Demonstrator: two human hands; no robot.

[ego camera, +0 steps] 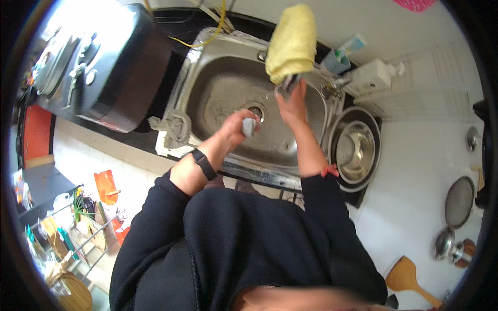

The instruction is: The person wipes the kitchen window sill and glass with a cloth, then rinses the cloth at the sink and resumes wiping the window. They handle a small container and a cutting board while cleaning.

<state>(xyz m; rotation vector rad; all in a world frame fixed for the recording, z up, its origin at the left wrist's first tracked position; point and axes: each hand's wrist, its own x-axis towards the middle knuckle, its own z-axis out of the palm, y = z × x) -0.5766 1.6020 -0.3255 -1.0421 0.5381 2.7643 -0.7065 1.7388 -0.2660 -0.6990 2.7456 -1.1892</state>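
Note:
Over the basin of the stainless steel sink [225,74], my left hand [237,125] is closed around a small grey-white object [249,127], perhaps a cloth or a handle end; which one I cannot tell. My right hand [291,105] is raised at the far right part of the basin, its fingers at a blurred dark and silvery object [291,81] just below a yellow towel [292,42]. Whether the fingers grip that object is unclear. The sink drain [256,110] lies partly behind my left hand.
A grey rag [177,128] lies on the sink's left corner. Nested metal bowls [356,151] stand at the right, below a white pump bottle [369,77] and a light blue cup [335,62]. A large black appliance [128,70] stands left; a yellow hose [212,39] hangs behind.

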